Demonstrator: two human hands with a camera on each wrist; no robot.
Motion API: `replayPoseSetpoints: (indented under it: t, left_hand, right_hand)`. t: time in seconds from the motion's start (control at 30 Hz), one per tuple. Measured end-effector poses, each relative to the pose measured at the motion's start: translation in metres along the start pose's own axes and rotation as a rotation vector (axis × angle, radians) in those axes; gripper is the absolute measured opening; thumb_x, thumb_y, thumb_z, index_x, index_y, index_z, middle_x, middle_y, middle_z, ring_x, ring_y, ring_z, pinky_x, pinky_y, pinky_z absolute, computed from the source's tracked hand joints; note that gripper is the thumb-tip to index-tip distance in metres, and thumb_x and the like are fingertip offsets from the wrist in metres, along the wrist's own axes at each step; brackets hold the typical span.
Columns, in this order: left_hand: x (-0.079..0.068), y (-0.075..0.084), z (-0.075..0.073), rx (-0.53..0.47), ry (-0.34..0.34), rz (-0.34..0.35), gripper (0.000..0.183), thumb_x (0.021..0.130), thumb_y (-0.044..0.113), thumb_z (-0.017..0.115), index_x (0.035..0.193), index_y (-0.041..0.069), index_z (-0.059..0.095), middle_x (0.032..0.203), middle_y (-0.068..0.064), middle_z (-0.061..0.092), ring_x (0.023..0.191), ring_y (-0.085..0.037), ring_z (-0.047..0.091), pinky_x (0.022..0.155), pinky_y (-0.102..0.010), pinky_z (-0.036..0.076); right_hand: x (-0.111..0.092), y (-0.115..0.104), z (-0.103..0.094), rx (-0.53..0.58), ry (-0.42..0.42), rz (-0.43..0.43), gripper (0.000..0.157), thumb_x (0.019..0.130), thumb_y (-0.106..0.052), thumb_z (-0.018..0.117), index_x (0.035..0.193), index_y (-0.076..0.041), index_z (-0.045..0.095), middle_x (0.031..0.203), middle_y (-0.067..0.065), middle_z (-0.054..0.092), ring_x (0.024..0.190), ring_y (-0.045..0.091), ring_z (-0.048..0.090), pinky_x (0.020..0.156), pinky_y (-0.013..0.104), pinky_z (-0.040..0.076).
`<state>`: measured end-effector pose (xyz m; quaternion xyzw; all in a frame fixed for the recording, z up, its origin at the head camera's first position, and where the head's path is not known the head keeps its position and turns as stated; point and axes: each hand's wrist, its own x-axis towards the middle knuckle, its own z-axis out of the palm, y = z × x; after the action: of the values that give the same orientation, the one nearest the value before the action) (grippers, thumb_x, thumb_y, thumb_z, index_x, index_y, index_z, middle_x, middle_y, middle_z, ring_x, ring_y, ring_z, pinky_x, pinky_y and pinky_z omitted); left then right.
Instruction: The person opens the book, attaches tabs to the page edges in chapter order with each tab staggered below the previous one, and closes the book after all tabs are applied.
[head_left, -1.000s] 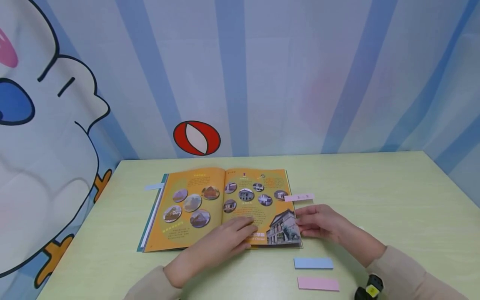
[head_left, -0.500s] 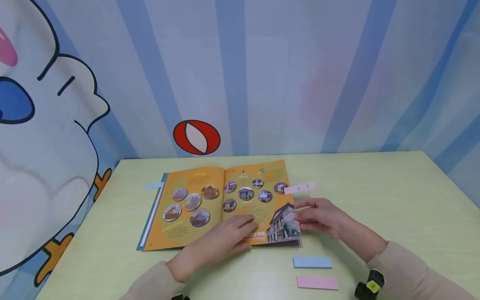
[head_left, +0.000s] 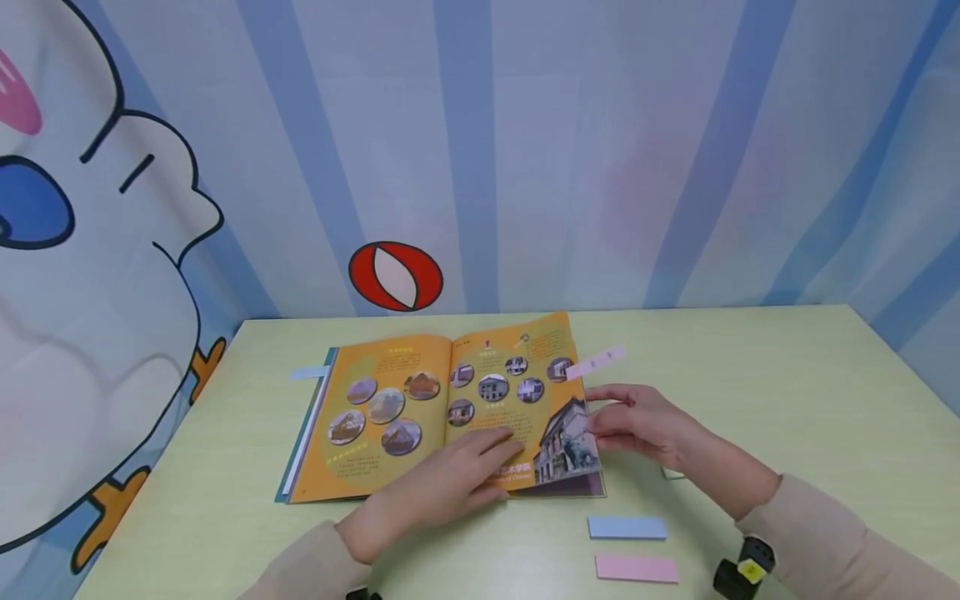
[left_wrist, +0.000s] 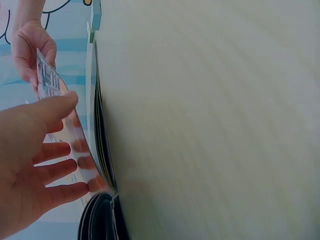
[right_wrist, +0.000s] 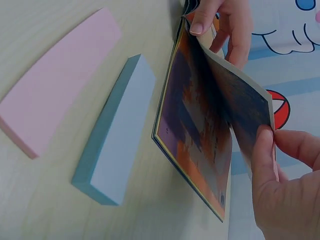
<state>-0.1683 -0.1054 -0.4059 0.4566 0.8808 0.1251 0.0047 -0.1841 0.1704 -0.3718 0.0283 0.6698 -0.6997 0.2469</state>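
An open picture book (head_left: 390,367) with orange pages lies on the table. Its right-hand page (head_left: 517,425) is lifted along the outer edge, and a dark page shows beneath it. My right hand (head_left: 637,425) pinches that outer edge between thumb and fingers, seen closely in the right wrist view. My left hand (head_left: 472,467) lies on the lower part of the same page, fingers extended; in the left wrist view its fingertips touch the page surface. A pink sticky note (head_left: 596,363) juts from the lifted page's edge, and a blue sticky note (head_left: 308,372) sticks out at the book's left side.
A blue sticky-note pad (head_left: 627,527) and a pink sticky-note pad (head_left: 637,568) lie in front of the book, at the right. A pale item (head_left: 672,473) is mostly hidden under the right wrist. A striped curtain (head_left: 525,167) hangs behind the table.
My right hand has raised the right page's outer edge, moving slightly up and left. The pink note has tilted up with it, and the page below has come into view. My left hand has barely moved.
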Motion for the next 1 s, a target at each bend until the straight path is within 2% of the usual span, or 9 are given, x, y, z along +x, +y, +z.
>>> replayPoseSetpoints:
  t: [0.13, 0.23, 0.37, 0.5, 0.73, 0.83, 1.0]
  left_hand:
    - [0.005, 0.002, 0.000, -0.098, -0.008, -0.035, 0.049, 0.095, 0.033, 0.052, 0.138, 0.010, 0.045, 0.140, -0.012, 0.042, 0.129, -0.025, 0.039, 0.106, -0.038, 0.032]
    - [0.011, 0.004, -0.001, -0.201, -0.012, -0.087, 0.048, 0.097, 0.035, 0.048, 0.137, 0.009, 0.046, 0.140, -0.010, 0.044, 0.128, -0.023, 0.040, 0.105, -0.037, 0.033]
    - [0.020, 0.007, 0.001, -0.294, 0.012, -0.148, 0.047, 0.098, 0.036, 0.045, 0.135, 0.007, 0.048, 0.135, -0.008, 0.049, 0.126, -0.021, 0.044, 0.104, -0.035, 0.035]
    - [0.028, 0.010, 0.005, -0.389, 0.049, -0.219, 0.045, 0.099, 0.036, 0.043, 0.133, 0.007, 0.050, 0.130, -0.006, 0.054, 0.122, -0.018, 0.048, 0.100, -0.034, 0.039]
    - [0.035, 0.013, 0.004, -0.542, 0.112, -0.303, 0.049, 0.100, 0.043, 0.034, 0.134, 0.011, 0.049, 0.124, -0.003, 0.059, 0.110, -0.013, 0.055, 0.089, -0.032, 0.046]
    - [0.037, 0.015, 0.002, -0.672, 0.121, -0.359, 0.050, 0.100, 0.045, 0.033, 0.136, 0.014, 0.048, 0.122, -0.003, 0.059, 0.104, -0.014, 0.056, 0.085, -0.032, 0.047]
    - [0.043, 0.015, -0.001, -1.028, 0.173, -0.462, 0.049, 0.098, 0.039, 0.044, 0.137, 0.009, 0.044, 0.116, -0.011, 0.057, 0.098, -0.024, 0.061, 0.079, -0.035, 0.053]
  right_hand:
    - [-0.001, -0.002, 0.003, 0.002, -0.017, -0.007, 0.062, 0.087, 0.001, 0.058, 0.141, 0.009, 0.028, 0.095, 0.009, 0.063, 0.076, 0.012, 0.063, 0.072, 0.028, 0.054]
    - [-0.001, -0.002, 0.006, -0.002, -0.029, -0.025, 0.064, 0.088, -0.001, 0.058, 0.142, 0.009, 0.026, 0.106, 0.012, 0.061, 0.084, 0.014, 0.062, 0.078, 0.030, 0.053]
    - [0.001, -0.001, 0.012, -0.022, -0.038, -0.073, 0.061, 0.090, -0.003, 0.058, 0.141, 0.010, 0.027, 0.119, 0.019, 0.056, 0.090, 0.014, 0.063, 0.082, 0.031, 0.052]
    - [0.004, 0.002, 0.019, -0.089, -0.046, -0.133, 0.060, 0.090, -0.007, 0.060, 0.139, 0.010, 0.031, 0.128, 0.024, 0.050, 0.094, 0.014, 0.062, 0.083, 0.031, 0.051]
    - [0.011, 0.004, 0.034, -0.201, 0.031, -0.201, 0.061, 0.084, -0.013, 0.066, 0.136, 0.006, 0.040, 0.129, 0.024, 0.050, 0.102, 0.024, 0.059, 0.083, 0.036, 0.051]
    - [0.013, 0.005, 0.040, -0.252, 0.062, -0.216, 0.061, 0.084, -0.015, 0.068, 0.135, 0.005, 0.042, 0.126, 0.022, 0.052, 0.101, 0.025, 0.059, 0.082, 0.038, 0.052]
    - [0.015, 0.008, 0.049, -0.326, 0.102, -0.253, 0.057, 0.084, -0.016, 0.070, 0.133, 0.002, 0.047, 0.125, 0.017, 0.054, 0.101, 0.027, 0.060, 0.081, 0.039, 0.052]
